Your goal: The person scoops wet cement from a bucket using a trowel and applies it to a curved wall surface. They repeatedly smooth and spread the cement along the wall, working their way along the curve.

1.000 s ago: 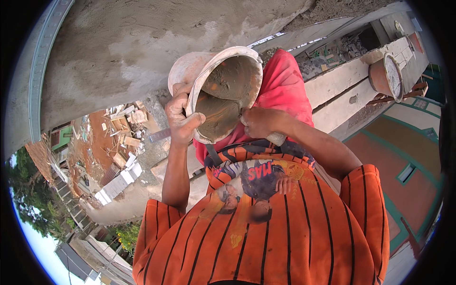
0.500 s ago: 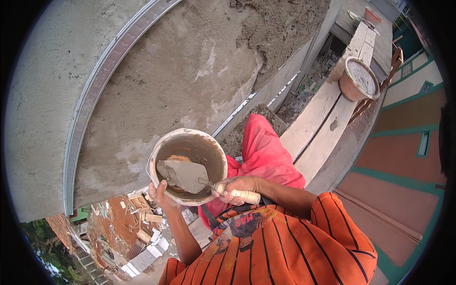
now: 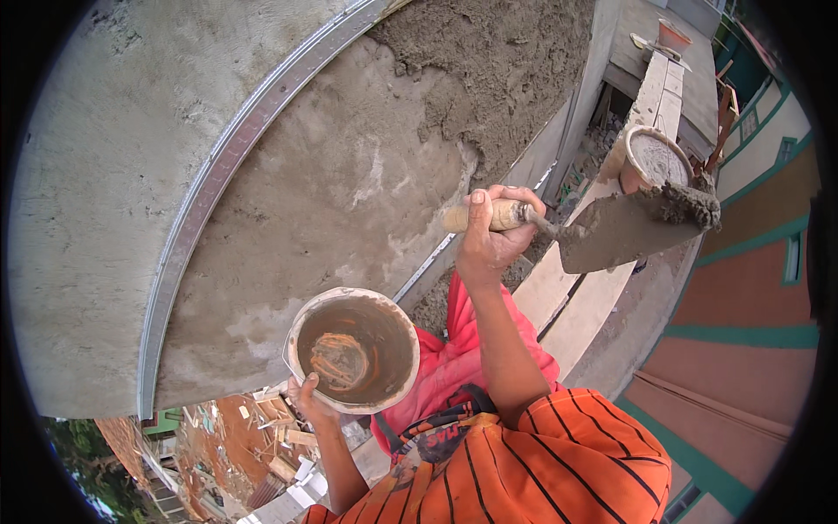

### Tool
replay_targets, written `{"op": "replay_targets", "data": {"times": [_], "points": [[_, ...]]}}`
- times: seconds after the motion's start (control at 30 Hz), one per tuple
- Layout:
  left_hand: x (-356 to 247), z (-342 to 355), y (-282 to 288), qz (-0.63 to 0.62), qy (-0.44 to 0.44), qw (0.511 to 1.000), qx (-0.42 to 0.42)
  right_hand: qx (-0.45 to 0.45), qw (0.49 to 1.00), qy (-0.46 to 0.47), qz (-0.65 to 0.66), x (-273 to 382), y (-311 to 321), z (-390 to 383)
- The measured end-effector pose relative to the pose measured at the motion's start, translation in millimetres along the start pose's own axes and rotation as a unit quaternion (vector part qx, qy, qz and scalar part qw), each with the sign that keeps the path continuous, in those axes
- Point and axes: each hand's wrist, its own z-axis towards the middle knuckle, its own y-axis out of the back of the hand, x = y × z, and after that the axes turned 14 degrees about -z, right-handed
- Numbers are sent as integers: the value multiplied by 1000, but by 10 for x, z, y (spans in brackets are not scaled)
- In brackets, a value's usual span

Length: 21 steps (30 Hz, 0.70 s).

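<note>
My left hand (image 3: 311,401) grips the rim of a bucket (image 3: 403,327) at its lower left, thumb over the edge. Only smears of mortar coat the bucket's inside, with orange scrape marks on the bottom. Raised to the right of the bucket, my right hand (image 3: 497,231) is wrapped round the pale handle of a trowel (image 3: 624,231). The blade points right, and a lump of wet mortar (image 3: 690,207) clings to its far end. Beyond both hands stands a wall (image 3: 323,175), part smooth, with rough fresh mortar (image 3: 515,79) higher up.
A curved-looking metal straightedge (image 3: 223,157) runs along the wall at left. Right of me are planks (image 3: 594,306), bearing a bucket of grey mortar (image 3: 659,162). Farther off sits another bucket (image 3: 674,35). Wood scraps and rubble (image 3: 271,437) lie far below at lower left.
My right hand has lifted the trowel out of the bucket, up and to the right, and turned its blade rightward. My left hand keeps the bucket, now slightly lower in view.
</note>
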Motion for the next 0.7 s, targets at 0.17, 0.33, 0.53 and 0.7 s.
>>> {"op": "replay_targets", "data": {"times": [0.17, 0.33, 0.53, 0.7], "points": [[75, 20, 58, 50, -14, 998, 40, 332, 911, -92, -227, -579, -151, -516], [127, 68, 37, 56, 2, 998, 42, 405, 903, -76, -122, -115, 98, -1086], [35, -54, 112, 24, -4, 1000, 11, 134, 860, -430, 240, -789, -474, -135], [57, -20, 94, 25, -14, 999, -16, 31, 808, -460, 367, -1177, -967, 732]]}}
